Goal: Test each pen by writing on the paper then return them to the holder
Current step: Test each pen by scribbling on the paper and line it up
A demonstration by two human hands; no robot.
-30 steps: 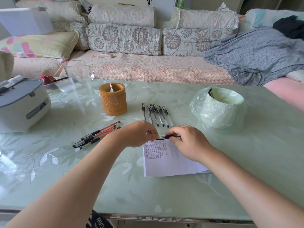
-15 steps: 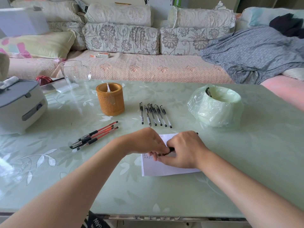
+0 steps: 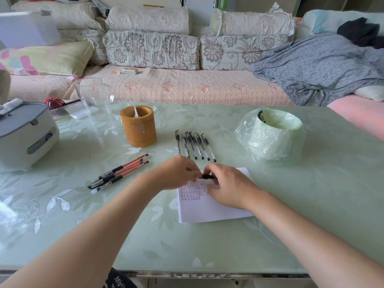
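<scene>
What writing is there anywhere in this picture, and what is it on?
Nothing reads clearly.
paper: rows of small handwritten marks, too small to read.
black pens: barrel labels, too small.
dark cloth at the bottom edge: white letters, inverted and cut off, unreadable.
box on the sofa: blurred.

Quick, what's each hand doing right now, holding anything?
Left hand: fingers curled beside the black pen; grip too blurred to tell.
Right hand: pinching the black pen.

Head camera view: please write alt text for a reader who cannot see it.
A left hand and a right hand pinch one black pen over written-on paper. A row of black pens, red pens and a holder sit nearby.
</scene>
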